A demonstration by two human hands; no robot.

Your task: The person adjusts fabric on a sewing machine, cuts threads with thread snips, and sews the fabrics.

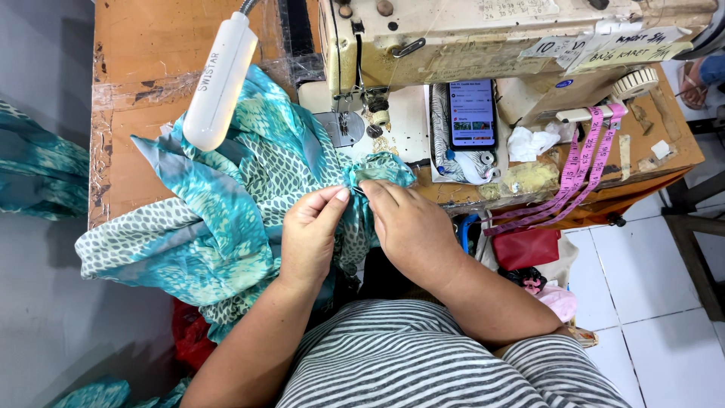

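A turquoise and cream patterned fabric [226, 204] is spread over the left of a wooden sewing table [143, 53] and hangs off its front edge. My left hand [311, 234] pinches a gathered fold of that fabric between thumb and fingers. My right hand [411, 227] grips the same fold right beside it, fingertips almost touching those of the left. Both hands sit just in front of the cream sewing machine [483, 38], a little below its needle and presser foot [375, 113].
A white lamp head [219, 79] hangs over the fabric at left. Under the machine arm lie a lit phone [472, 113], crumpled white paper [532, 142] and a pink measuring tape [578, 174]. A red pouch [526, 247] sits below the table edge. White floor tiles lie at right.
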